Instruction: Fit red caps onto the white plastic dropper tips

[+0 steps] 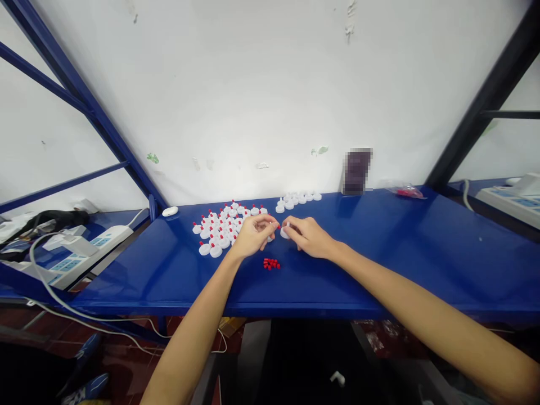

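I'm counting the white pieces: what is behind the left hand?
White pieces with red tips show behind and beside the left hand; whatever it covers cannot be seen.

Gleams like painted metal on the tabletop; looks plastic on red caps and, ten o'clock from them, white pieces; matt on the wall at twelve.

Bench surface is open to the right of the right hand and along the front edge. Left of the left hand, closely set capped pieces obstruct low passage. Red caps lie in front of the hands. Behind them, bare pieces and the wall restrict reach; a blurred object and bag occupy the right rear.
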`<state>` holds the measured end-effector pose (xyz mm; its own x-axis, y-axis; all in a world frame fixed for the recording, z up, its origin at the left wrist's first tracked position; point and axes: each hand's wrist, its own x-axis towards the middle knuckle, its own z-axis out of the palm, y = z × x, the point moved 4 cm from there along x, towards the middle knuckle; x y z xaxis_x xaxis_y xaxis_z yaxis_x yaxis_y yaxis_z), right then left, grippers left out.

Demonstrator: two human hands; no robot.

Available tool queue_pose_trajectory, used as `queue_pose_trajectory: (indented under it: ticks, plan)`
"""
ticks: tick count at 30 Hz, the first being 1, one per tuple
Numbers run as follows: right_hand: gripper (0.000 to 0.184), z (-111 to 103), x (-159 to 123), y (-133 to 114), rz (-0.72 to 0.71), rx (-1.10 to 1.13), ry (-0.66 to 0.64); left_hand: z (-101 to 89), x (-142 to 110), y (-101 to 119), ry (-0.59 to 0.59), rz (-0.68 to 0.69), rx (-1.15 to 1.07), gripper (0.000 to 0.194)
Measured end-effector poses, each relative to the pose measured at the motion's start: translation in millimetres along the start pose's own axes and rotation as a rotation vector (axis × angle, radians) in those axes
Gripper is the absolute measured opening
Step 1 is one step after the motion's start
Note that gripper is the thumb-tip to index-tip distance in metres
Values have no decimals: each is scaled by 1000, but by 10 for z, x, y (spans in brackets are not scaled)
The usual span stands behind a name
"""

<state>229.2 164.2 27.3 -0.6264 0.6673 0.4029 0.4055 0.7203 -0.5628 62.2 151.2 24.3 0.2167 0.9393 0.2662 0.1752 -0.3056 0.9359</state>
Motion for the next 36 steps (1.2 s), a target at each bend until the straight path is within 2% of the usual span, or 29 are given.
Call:
queue_pose_trajectory:
  ticks: [2, 6, 10, 13, 20, 31, 36]
  plan:
    - [24, 43, -4, -38, -52, 3, -33, -2, 14, -17, 49, 30, -9, 38]
    - [25, 76, 1, -38, -167, -117, 2, 7, 25, -16, 99, 112, 41, 31]
    - [29, 68, 7, 12, -142, -145, 9, 2, 30, -13, 126, 125, 144, 30]
    - [30, 66, 7, 19, -126, -148, -5, -20, 39, -34, 150, 102, 132, 34]
    - [30, 62, 12, 33, -76, -175, 32, 10, 26, -39, 115, 80, 131, 31]
    - [30, 82, 16, 54, -58, -227, 12, 3, 45, -83, 161, 119, 163, 30]
    - [29, 79, 20, 59, -58, -213, 22, 21, 32, -71, 127, 129, 224, 30]
